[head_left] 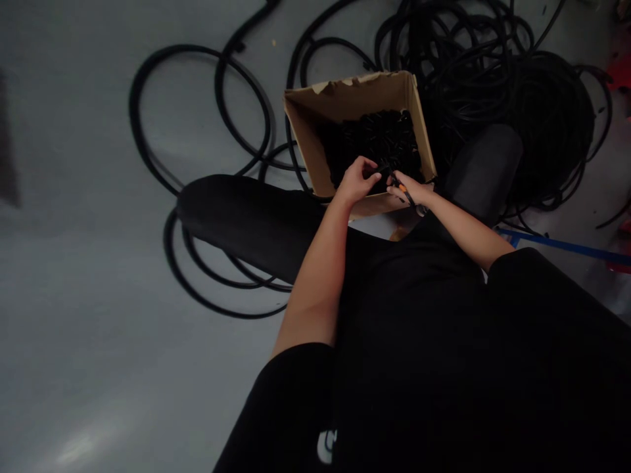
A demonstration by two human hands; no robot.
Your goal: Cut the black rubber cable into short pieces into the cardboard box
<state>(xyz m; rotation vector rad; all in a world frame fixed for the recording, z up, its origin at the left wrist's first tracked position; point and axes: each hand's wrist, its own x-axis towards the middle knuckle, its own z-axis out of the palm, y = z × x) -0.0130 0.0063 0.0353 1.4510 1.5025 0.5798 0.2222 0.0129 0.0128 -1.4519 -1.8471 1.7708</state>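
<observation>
My left hand (pixel 362 179) is closed in a pinch over the near part of an open cardboard box (pixel 348 98). Between its thumb and fingers is a small black piece (pixel 383 168), dark against the box contents. My right hand (pixel 411 189) is wrapped round a hand tool with black-and-orange handles (pixel 404 189), which looks like scissors or pliers. The tool's front end points towards the left hand's fingertips, and its exact shape is lost in the dark. Many small black pieces (pixel 374 135) fill the bottom of the box.
Black hose (pixel 197 49) lies in loose loops on the grey floor to the left. A large tangled pile of black hose (pixel 542 125) sits behind the box and to the right. My legs (pixel 246 213) flank the box. A blue bar (pixel 566 246) crosses at the right.
</observation>
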